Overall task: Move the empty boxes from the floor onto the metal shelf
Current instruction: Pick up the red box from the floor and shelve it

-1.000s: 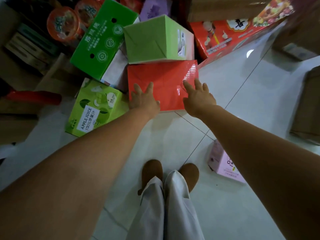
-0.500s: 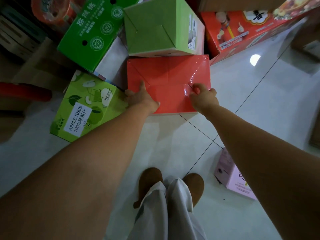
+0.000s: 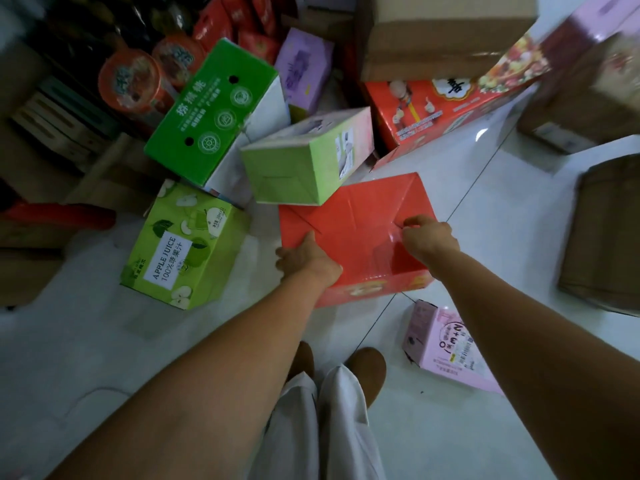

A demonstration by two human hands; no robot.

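Both hands hold the red box (image 3: 356, 233): left hand (image 3: 306, 258) grips its edge, right hand (image 3: 427, 237) pinches its shiny top. It looks light and slippery.

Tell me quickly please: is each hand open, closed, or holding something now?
Left hand: closed, gripping the left edge of the red box.
Right hand: closed, pinching the top of the same box.

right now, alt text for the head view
A person's left hand and right hand grip a glossy red cardboard box over a white tiled floor. A green apple juice carton lies left of it, a pink carton nearer.
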